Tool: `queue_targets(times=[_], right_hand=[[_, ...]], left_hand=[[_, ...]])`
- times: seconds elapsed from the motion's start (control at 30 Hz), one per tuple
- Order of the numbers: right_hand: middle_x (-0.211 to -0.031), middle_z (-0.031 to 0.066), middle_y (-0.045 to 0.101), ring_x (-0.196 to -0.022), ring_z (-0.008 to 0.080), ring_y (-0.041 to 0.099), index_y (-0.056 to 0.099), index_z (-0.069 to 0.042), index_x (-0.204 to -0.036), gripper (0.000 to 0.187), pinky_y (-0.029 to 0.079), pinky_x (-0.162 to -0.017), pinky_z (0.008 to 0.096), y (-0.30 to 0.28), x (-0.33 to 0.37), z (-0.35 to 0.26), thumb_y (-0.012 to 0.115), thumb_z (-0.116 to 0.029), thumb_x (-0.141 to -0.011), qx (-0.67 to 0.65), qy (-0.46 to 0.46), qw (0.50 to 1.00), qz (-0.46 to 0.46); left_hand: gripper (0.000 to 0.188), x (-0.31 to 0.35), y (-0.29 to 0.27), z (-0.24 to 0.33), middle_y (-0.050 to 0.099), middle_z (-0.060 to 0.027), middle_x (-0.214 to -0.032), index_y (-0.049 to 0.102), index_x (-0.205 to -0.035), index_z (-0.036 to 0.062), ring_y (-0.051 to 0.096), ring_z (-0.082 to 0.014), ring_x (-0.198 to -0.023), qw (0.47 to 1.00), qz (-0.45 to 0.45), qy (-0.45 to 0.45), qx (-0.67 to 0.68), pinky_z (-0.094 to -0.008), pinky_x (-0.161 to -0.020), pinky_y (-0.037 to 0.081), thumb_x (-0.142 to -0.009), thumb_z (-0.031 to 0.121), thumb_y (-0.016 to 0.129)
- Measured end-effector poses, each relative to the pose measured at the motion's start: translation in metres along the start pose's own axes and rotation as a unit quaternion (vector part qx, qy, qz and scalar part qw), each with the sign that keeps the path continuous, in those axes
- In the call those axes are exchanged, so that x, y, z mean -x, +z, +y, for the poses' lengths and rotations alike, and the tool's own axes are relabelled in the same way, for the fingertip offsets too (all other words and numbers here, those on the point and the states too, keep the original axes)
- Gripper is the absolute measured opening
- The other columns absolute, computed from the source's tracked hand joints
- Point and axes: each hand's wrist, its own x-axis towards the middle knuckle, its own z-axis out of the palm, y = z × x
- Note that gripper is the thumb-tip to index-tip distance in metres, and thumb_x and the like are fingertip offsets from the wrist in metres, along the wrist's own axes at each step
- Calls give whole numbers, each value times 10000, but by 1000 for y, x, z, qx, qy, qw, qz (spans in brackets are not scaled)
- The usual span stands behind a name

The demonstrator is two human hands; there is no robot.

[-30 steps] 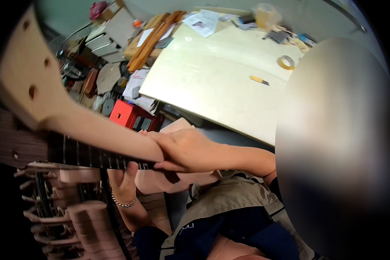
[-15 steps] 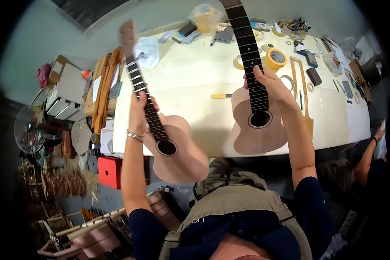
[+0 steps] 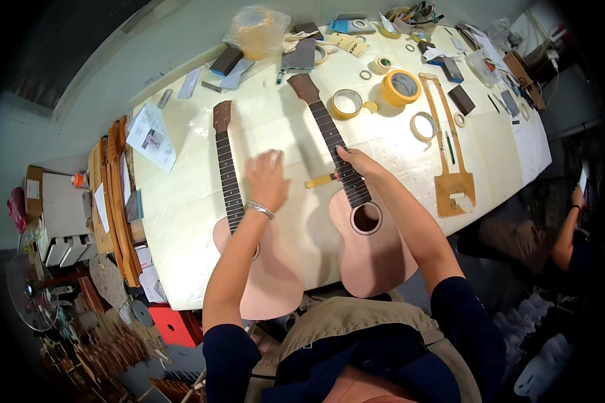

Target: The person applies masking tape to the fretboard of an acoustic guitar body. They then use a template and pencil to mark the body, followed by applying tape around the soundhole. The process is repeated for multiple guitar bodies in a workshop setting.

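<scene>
Two unfinished ukuleles with pale wood bodies and dark fretboards are side by side. The left ukulele (image 3: 275,285) rests face up on the table, its lower end at the near edge; my forearm covers part of its soundhole. My left hand (image 3: 267,180), slightly blurred and wearing bracelets at the wrist, is open and empty just right of that ukulele's neck. The right ukulele (image 3: 376,265) is tilted, head away from me and body toward the near edge. My right hand (image 3: 358,163) is closed around its neck, above the soundhole; most of the fingers are hidden behind the neck.
Behind the right ukulele's neck lies a yellow-handled tool (image 3: 320,181). Tape rolls (image 3: 401,88), a flat wooden frame (image 3: 456,189) and sanding blocks (image 3: 461,99) spread over the right side. A paper sheet (image 3: 150,137) lies at left. Another person's arm (image 3: 567,232) shows at far right.
The left ukulele has come down onto the table and my left hand has let go of it. The right ukulele has moved lower and nearer me, still in my right hand. The view has shifted.
</scene>
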Motion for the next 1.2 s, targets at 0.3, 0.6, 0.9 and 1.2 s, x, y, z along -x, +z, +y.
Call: queue_targets(times=[0.3, 0.6, 0.9, 1.2], right_hand=[[-920, 175, 619, -836, 312, 591, 626, -4, -975, 277, 466, -762, 391, -87, 33, 17, 553, -258, -894, 315, -368, 824, 296], [-746, 124, 623, -759, 281, 616, 529, -122, -1215, 372, 499, -670, 404, -292, 31, 45, 512, -155, -845, 613, -131, 659, 415], [-944, 36, 640, -953, 246, 586, 529, -146, -1129, 430, 325, -1040, 472, -320, 117, 120, 704, -148, -735, 475, -390, 753, 236], [-1060, 101, 642, -957, 267, 579, 551, -63, -934, 465, 478, -850, 353, -313, 148, 104, 846, -123, -580, 359, -488, 772, 192]], left_hand=[[283, 8, 73, 42, 521, -82, -924, 557, -888, 51, 500, -253, -912, 992, -12, -68, -109, -411, -788, 388, -779, 301, 633], [516, 58, 44, 74, 486, -187, -1075, 456, -1191, -50, 494, -322, -970, 970, -6, -233, 64, -403, -863, 426, -881, 344, 575], [555, 190, 34, 203, 438, -222, -1270, 353, -1328, -69, 451, -298, -1160, 855, 92, -320, 398, -394, -1004, 344, -921, 272, 516], [599, 171, 51, 234, 395, -245, -1332, 314, -1331, -104, 397, -330, -1244, 862, 157, -293, 383, -398, -1056, 286, -909, 254, 544]])
